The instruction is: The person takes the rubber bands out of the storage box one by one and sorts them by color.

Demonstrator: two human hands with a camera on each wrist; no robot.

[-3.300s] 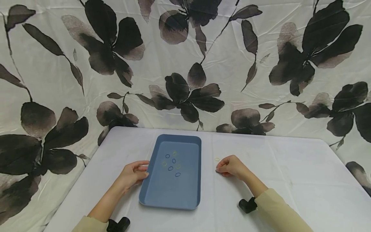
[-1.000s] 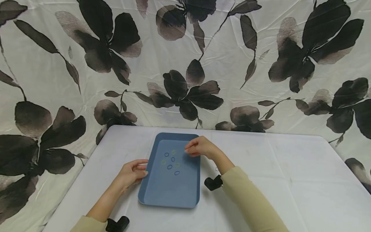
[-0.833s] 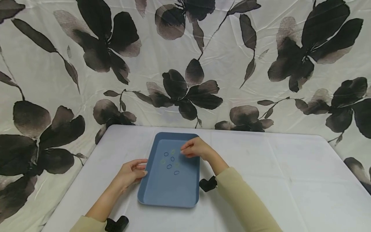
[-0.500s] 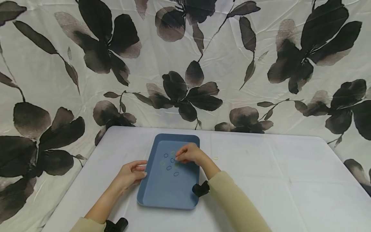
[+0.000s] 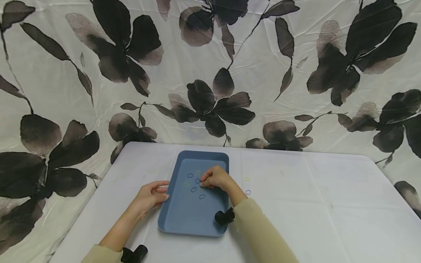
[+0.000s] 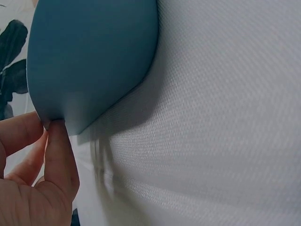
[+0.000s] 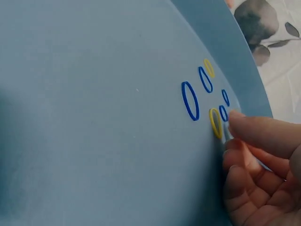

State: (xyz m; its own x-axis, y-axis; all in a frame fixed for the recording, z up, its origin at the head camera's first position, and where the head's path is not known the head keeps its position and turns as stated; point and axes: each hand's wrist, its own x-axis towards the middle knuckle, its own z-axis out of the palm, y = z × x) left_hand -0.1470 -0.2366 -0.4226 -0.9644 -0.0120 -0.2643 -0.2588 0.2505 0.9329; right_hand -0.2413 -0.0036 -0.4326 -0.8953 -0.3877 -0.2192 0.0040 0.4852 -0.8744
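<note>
My left hand (image 5: pixel 151 197) pinches the left rim of a blue tray (image 5: pixel 184 223) between thumb and fingers; the left wrist view shows the grip at a tray corner (image 6: pixel 94 61). My right hand (image 5: pixel 217 179) is over the tray, fingers partly bent and low beside small thin rings like rubber bands. In the right wrist view a gap shows between its upper digit and the other fingers. A yellow band (image 7: pixel 211 121) lies right by these fingertips, contact unclear. Several blue bands (image 7: pixel 185 99) and another yellow band (image 7: pixel 209 68) lie in the tray.
Right of the tray, a yellow band (image 5: pixel 247 179) and a blue band (image 5: pixel 248 192) lie on the white-covered table (image 5: pixel 312 204). A flower-printed cloth (image 5: pixel 279 73) hangs behind the table. Each wrist wears a black camera mount (image 5: pixel 225 217).
My right hand has left the table, where a blue band now lies below the yellow one, and moved left over the tray, down toward the bands. My left hand stays on the rim.
</note>
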